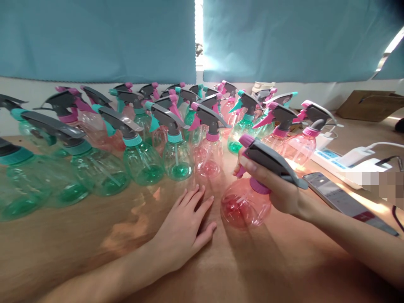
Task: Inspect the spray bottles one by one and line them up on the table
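My right hand [277,185] is closed around the grey trigger head of a pink spray bottle [246,204], which stands on the wooden table [94,248] slightly tilted. My left hand [186,227] lies flat on the table just left of that bottle, fingers stretched out and holding nothing. Directly behind my hands stand a pink spray bottle [208,160] and a green spray bottle [177,158], part of a long row.
Several green and pink spray bottles with grey triggers fill the table from the far left [34,185] to the back right [299,143]. A white power strip [334,162] with plugs, a phone [331,193] and a cardboard box [369,105] sit at right. Blue curtains hang behind.
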A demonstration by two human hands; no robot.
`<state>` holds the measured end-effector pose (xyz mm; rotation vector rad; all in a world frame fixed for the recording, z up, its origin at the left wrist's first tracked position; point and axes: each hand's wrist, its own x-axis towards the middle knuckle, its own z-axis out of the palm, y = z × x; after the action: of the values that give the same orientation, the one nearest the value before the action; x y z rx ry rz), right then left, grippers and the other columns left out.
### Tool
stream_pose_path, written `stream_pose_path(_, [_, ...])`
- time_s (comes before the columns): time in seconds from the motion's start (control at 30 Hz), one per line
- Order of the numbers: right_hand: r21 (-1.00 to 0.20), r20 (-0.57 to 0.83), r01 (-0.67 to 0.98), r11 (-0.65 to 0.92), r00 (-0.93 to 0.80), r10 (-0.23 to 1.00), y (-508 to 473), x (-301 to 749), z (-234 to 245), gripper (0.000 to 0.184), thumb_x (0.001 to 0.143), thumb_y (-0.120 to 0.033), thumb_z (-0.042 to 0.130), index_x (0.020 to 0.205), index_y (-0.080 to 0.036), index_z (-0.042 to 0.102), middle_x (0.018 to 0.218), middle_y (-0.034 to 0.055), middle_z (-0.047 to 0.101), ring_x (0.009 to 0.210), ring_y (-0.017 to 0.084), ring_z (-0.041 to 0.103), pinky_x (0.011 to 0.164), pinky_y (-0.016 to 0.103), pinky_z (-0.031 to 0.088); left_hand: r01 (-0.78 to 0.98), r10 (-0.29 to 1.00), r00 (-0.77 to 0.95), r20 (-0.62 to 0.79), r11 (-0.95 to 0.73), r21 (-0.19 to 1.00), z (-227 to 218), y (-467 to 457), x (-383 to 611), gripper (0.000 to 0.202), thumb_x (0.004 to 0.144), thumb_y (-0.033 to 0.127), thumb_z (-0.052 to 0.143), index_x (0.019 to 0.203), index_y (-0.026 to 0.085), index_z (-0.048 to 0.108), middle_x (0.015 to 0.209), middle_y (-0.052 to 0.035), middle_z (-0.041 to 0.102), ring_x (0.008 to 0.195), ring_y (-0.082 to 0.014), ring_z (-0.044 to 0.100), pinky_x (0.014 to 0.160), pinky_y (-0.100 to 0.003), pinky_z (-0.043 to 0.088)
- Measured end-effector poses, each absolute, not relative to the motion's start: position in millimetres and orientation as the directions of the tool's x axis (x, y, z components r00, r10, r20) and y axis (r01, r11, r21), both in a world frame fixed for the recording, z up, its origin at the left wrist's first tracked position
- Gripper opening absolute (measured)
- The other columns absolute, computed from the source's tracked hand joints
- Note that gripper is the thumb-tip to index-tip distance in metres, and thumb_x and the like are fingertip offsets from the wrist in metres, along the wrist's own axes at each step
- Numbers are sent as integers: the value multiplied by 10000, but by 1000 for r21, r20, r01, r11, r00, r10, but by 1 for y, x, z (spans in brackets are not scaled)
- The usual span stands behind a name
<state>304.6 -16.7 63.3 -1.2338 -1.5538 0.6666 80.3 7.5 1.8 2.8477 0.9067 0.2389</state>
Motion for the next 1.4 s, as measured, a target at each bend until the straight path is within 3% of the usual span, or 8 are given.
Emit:
stream_pose_path(0.17, [-890,342,321,324,-1,940,-17,303,64,203,912,-461,562,854,-270,603,738,-17,566,547,119,448,490,282,370,564,587,804,97,-804,189,2,7,81,489,953,380,497,1370,125,513,1481,-171,431,1383,-333,357,1114,-519,310])
stream_pose_path(0.3, [-877,355,347,333,-1,935,-17,300,66,276,884,-490,580,763,-243,602,765,5,534,706,165,509,603,311,418,564,582,808,91,-809,165,3,8,81,494,959,385,491,1377,122,508,1485,-177,422,1391,-331,345,1113,-523,311])
stream_pose_path(0.53, [-873,385,309,377,-38,922,-15,299,67,193,897,-410,581,785,-255,608,739,6,551,805,209,563,758,382,470,547,569,809,148,-820,167,-4,8,78,490,962,402,476,1377,143,504,1489,-163,421,1391,-326,345,1113,-518,312])
stream_pose_path(0.73, [-885,344,326,333,-22,939,-17,297,72,144,871,-306,591,744,-243,567,738,2,526,756,186,548,591,305,429,548,573,807,142,-816,181,-4,8,77,478,952,386,498,1361,139,518,1474,-166,442,1383,-330,359,1109,-518,322])
stream_pose_path(0.83, [-887,349,310,344,-40,936,-18,297,73,131,878,-301,591,770,-238,551,734,-10,492,715,160,511,589,291,414,552,578,805,137,-813,187,0,8,79,473,949,389,503,1350,140,529,1472,-166,445,1380,-331,366,1106,-520,326])
stream_pose_path(1.17, [-895,384,217,389,-65,921,-14,299,66,93,889,-313,603,905,-249,669,876,16,627,904,201,604,914,409,487,561,581,806,109,-810,169,3,7,79,486,951,377,499,1371,134,514,1474,-168,442,1383,-328,359,1100,-521,333])
stream_pose_path(1.4, [-890,403,222,397,-24,915,-15,295,70,114,858,-290,625,844,-258,734,938,31,645,992,209,593,886,376,528,558,579,808,108,-812,174,2,8,80,491,956,387,496,1378,137,511,1477,-166,437,1383,-332,358,1107,-527,323])
